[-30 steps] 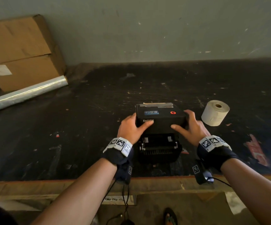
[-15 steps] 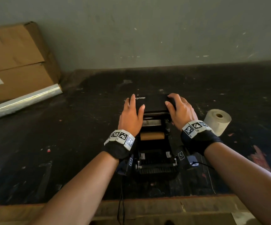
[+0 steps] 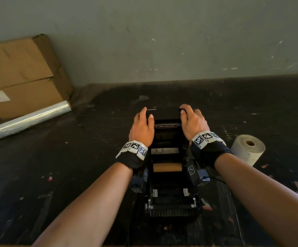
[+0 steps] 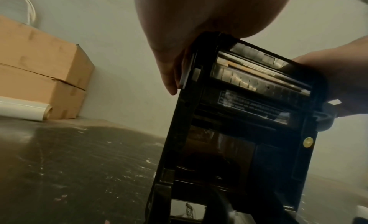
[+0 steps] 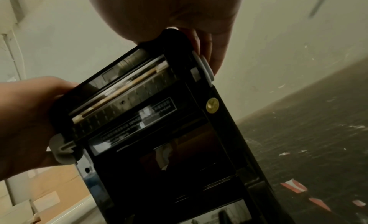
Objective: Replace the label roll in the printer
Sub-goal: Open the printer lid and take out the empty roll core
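A black label printer [image 3: 173, 209] stands near the table's front edge with its lid [image 3: 166, 114] swung up and back. My left hand [image 3: 142, 126] grips the lid's left edge and my right hand [image 3: 192, 122] grips its right edge. Both wrist views show the lid's underside [image 4: 259, 88] [image 5: 127, 92] with the print head bar, held between the two hands. Inside the bay lies a bare brown cardboard core [image 3: 167, 167]. A full white label roll [image 3: 248, 148] stands on end on the table, to the right of the printer.
Two stacked cardboard boxes [image 3: 19, 75] lean against the wall at the back left, with a roll of clear film [image 3: 25, 120] lying in front of them. The dark table [image 3: 55, 166] is scuffed, with small paper scraps [image 5: 294, 185] on its right side.
The lid has gone from half raised to fully tipped back, both hands moving away from me with it. The bay with the brown core has come into view.
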